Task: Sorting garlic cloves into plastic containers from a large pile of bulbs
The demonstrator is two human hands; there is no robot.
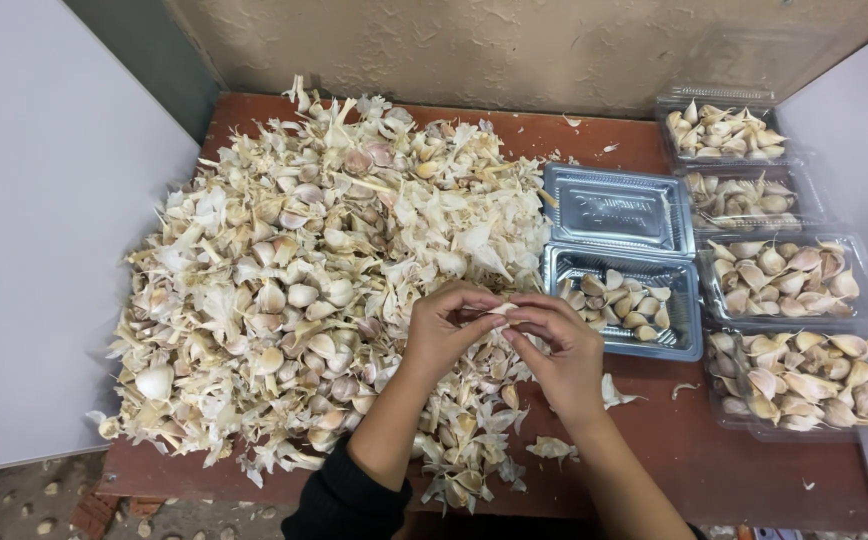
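Both hands meeting mid-frame over the worktop (714, 470): left hand (444, 325) and right hand (559, 345) pinched shut on one small clove (502, 309), fingertips working at its skin. Huge garlic pile (314, 270) filling the left of the frame, within easy reach. Open tray (689, 345) just right of the hands, partly filled. Four fuller tubs (784, 280) stacked down the right edge, out of the way.

1 head camera – looks steeply down, close, over the table (714, 470) toward the wall.
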